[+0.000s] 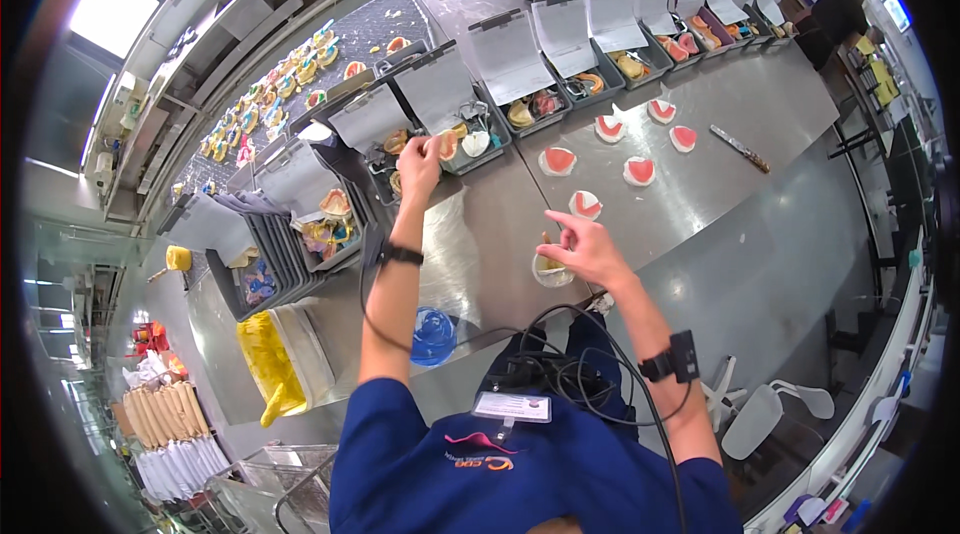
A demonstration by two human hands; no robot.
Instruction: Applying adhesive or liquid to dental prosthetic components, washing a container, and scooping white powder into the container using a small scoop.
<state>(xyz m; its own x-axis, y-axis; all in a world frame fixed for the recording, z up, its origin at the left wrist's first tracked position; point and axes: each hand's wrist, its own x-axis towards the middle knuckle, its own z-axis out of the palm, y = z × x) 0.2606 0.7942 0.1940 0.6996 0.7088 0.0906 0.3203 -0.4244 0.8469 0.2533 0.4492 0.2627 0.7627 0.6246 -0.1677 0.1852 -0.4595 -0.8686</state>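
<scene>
Seeing our left hand [419, 172] against a tooth mold [448, 145] (can't tell its grip); our right hand [585, 250], fingers spread, empty, over a cup [553, 275].

A white chair [757, 425] stands at right, some yellow sheeting [270, 366] and a blue tub [433, 338] at left.

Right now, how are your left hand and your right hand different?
The left hand is up by a grey box, while the right hand is closer to the body, by a small cup. The left hand's fingers are bent in at a tan tooth model; the right hand's index finger sticks out, with its thumb apart. Both hands are bare, and both arms wear a dark strap.
</scene>
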